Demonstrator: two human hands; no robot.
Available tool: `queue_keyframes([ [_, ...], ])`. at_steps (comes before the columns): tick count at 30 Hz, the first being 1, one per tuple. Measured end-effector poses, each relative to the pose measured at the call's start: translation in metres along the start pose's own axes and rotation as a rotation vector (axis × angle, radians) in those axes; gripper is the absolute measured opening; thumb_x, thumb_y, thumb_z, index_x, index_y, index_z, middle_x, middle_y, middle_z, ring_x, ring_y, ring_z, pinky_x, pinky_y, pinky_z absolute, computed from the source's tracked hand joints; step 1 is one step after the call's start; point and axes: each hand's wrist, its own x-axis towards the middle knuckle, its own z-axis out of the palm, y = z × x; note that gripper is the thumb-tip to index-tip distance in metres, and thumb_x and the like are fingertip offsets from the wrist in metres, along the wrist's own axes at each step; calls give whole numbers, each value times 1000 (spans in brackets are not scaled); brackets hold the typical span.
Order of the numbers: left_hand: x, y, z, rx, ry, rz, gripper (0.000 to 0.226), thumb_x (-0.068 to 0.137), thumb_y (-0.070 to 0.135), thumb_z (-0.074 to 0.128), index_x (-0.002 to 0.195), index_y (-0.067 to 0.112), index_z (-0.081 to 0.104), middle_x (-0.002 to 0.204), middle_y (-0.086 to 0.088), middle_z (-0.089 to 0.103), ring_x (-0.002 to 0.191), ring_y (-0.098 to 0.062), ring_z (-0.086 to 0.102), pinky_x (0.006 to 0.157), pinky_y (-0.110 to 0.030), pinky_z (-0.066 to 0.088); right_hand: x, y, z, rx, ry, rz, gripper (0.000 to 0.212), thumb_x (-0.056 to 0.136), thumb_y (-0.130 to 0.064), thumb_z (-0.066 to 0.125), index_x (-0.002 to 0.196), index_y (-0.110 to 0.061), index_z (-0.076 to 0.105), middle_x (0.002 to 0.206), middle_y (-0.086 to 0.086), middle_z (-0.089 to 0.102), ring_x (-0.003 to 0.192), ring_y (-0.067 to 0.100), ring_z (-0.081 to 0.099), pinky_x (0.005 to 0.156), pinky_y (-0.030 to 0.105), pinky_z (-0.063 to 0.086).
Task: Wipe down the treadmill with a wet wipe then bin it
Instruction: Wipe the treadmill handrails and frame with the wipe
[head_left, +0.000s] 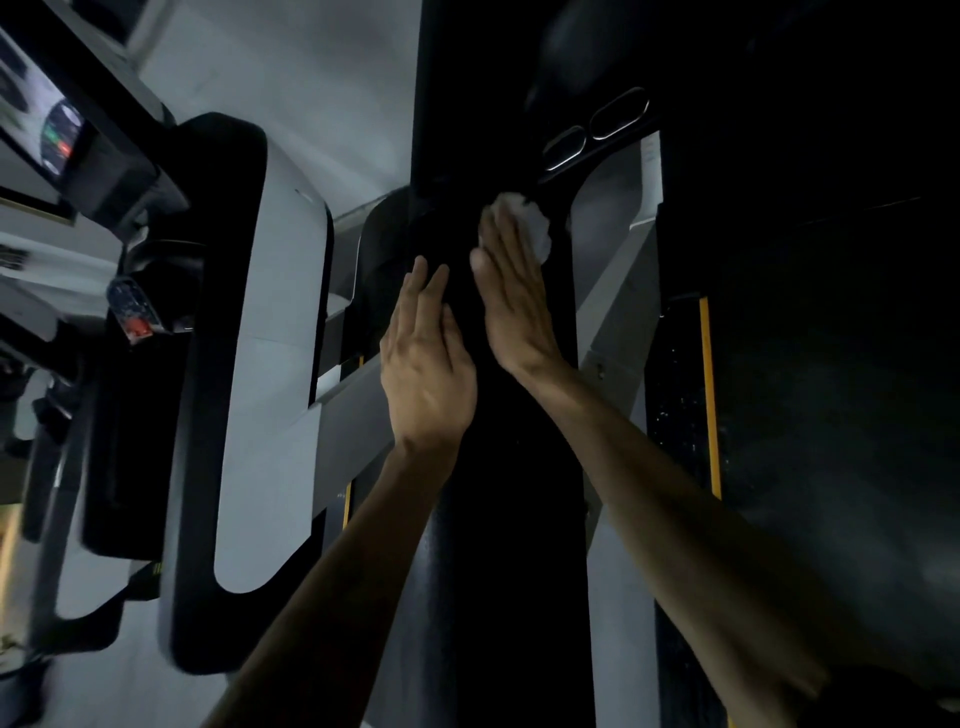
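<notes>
Treadmill (514, 519): big, dark, fills most of the view. Its black arm runs up the middle w/ grey frame bars on both sides. Yellow stripes (709, 395) edge the deck on the right. Two oval rings (597, 127) sit near the top of the arm. A second machine (218, 364), black & grey, stands on the left, w/ a lit screen (57, 132) top left and a red clip (136, 326) lower down.

Right hand (511, 296) lies flat on the black arm, fingers straight, pressing the white wipe (530, 221) onto it. Wipe is bunched up under the fingertips, near the rings. Left hand (426, 358) is flat too, fingers straight, holding nothing, just beside the right one. It's prob. touching the arm, but the light is too dim to be sure.
</notes>
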Motion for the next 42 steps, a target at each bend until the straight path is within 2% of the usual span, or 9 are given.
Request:
queue_keyframes([
  [2, 1, 1, 0, -4, -1, -4, 49, 106, 26, 32, 149, 14, 52, 160, -4, 44, 148, -21, 40, 118, -46, 37, -1, -7, 1, -38, -33, -119, 65, 107, -47, 14, 163, -15, 14, 172, 3, 2, 159, 18, -6, 129, 43, -2],
  [7, 1, 0, 0, 8, 7, 9, 47, 107, 26, 33, 147, 13, 53, 159, -5, 45, 147, -22, 42, 118, -45, 38, -44, 37, -5, -7, 27, -300, 57, 113, -38, 21, 158, -2, 27, 168, 6, 15, 158, 21, 11, 126, 57, 16],
  [12, 1, -1, 2, 32, 9, 9, 44, 107, 22, 35, 147, 14, 52, 159, -4, 45, 147, -20, 42, 117, -43, 38, -17, 20, -3, -64, 19, -85, 71, 106, -60, 9, 163, -18, 15, 172, 3, 3, 159, 17, -5, 129, 39, -5],
  [15, 1, 0, 2, 31, 5, -7, 46, 107, 24, 33, 147, 14, 52, 160, -3, 44, 147, -19, 41, 116, -44, 38, 4, -2, 0, -88, 0, -107, 61, 108, -47, 16, 164, -23, 12, 172, -1, -2, 158, 14, -10, 125, 30, -11],
  [18, 3, -1, 2, 30, 14, 9, 43, 108, 21, 36, 145, 12, 54, 159, -5, 45, 146, -21, 43, 116, -44, 38, -7, 4, -3, -26, 34, -253, 50, 112, -25, 35, 160, -11, 29, 169, 1, 13, 158, 19, 9, 130, 40, 12],
  [21, 3, -1, 1, 35, 12, -1, 41, 108, 19, 39, 145, 11, 54, 159, -5, 45, 146, -20, 42, 117, -37, 34, -17, 14, -3, -100, 247, -401, 39, 107, -10, 50, 143, 4, 54, 155, 15, 48, 146, 26, 43, 116, 44, 43],
  [24, 2, 1, 0, 35, -5, -9, 41, 108, 20, 39, 145, 12, 54, 159, -5, 44, 146, -21, 41, 116, -40, 34, -19, 11, -4, -205, 371, -443, 30, 104, -6, 56, 130, 4, 65, 139, 16, 63, 132, 23, 59, 109, 36, 50],
  [36, 1, 2, -3, 11, -63, -19, 49, 105, 34, 41, 148, 13, 51, 160, -9, 41, 148, -27, 38, 119, -47, 33, -28, -31, -47, -509, 133, -461, 37, 106, -17, 53, 137, -1, 62, 145, 12, 59, 138, 20, 53, 112, 23, 43],
  [42, 3, 5, -16, 13, -165, 18, 68, 99, 49, 32, 151, 6, 45, 162, -18, 36, 150, -35, 33, 122, -51, 30, -40, -59, -78, -667, 88, -486, 37, 106, -14, 53, 140, -4, 60, 149, 9, 56, 141, 20, 50, 109, 36, 50],
])
